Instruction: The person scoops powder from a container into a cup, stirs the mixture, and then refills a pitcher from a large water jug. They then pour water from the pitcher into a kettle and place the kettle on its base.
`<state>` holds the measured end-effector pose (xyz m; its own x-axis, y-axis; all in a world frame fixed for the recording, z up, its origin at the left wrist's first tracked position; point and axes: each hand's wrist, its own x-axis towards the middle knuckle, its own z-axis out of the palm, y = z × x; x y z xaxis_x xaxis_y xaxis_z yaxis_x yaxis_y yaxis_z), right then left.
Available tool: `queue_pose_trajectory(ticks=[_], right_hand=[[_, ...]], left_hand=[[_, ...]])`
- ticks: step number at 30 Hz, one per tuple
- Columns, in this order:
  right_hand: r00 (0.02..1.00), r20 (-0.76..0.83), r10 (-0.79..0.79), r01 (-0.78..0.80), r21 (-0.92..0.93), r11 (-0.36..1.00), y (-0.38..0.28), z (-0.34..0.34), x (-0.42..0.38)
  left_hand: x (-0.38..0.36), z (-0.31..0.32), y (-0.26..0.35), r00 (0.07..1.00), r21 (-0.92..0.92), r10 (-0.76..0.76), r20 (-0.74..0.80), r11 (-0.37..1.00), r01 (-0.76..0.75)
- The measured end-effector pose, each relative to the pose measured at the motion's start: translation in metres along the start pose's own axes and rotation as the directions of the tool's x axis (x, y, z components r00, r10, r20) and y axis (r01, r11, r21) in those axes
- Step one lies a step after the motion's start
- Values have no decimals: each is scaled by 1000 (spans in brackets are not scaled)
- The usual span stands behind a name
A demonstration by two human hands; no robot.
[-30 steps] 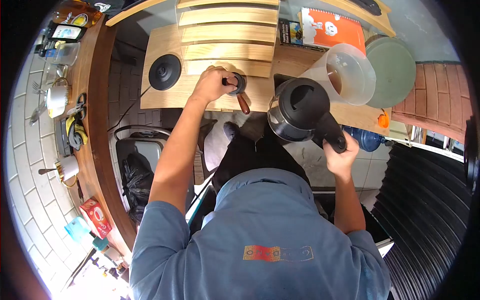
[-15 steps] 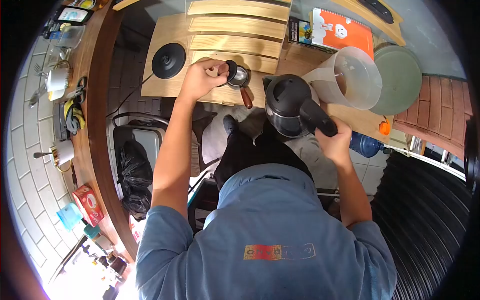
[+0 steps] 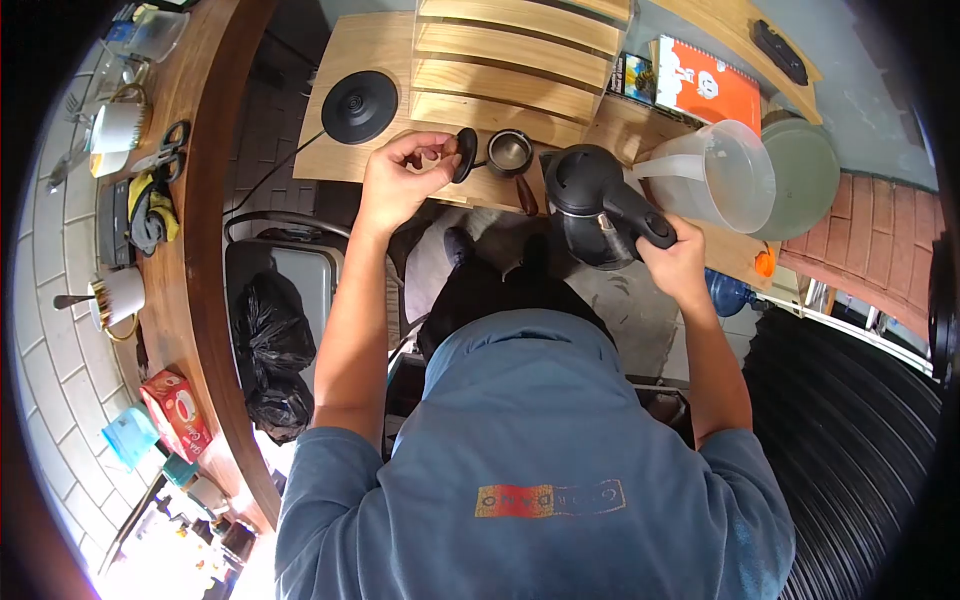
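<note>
My left hand (image 3: 398, 182) pinches a black round lid (image 3: 466, 155) on edge, between thumb and fingers, above the wooden table (image 3: 335, 60). Just right of the lid stands a small metal pot (image 3: 510, 153), its top uncovered and its brown handle (image 3: 526, 196) pointing toward me. My right hand (image 3: 676, 262) is wrapped round the handle of a black electric kettle (image 3: 590, 205) with a glass body. The kettle is at the table's near edge, its spout side toward the small pot. Behind my left hand lies the kettle's round black base (image 3: 360, 107), with its cord running left.
A slatted wooden rack (image 3: 510, 75) stands at the back. To the right are a clear plastic pitcher (image 3: 745, 180), a green round lid (image 3: 805, 175) and an orange notebook (image 3: 705, 85). Along the left runs a wooden counter (image 3: 215, 250) with scissors (image 3: 165, 150) and cups.
My left hand has drawn the black lid leftward, off the small pot, so the pot's round opening now shows fully. My right hand keeps hold of the kettle. The camera view has shifted slightly.
</note>
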<state>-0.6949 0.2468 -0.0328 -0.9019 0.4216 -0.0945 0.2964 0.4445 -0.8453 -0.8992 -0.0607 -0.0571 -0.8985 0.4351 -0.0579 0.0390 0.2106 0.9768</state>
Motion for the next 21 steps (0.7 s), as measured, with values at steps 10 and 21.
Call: queue_pose_trajectory(ticks=[10,21], right_hand=[[997,59,41,-32,-138,990,-27,4,16],[995,83,61,-44,-186,982,-38,6,22]], left_hand=[[-10,-8,7,999,1,12,-36,1000,-12],[-17,-16,6,997,-14,11,-74,1000,-12]])
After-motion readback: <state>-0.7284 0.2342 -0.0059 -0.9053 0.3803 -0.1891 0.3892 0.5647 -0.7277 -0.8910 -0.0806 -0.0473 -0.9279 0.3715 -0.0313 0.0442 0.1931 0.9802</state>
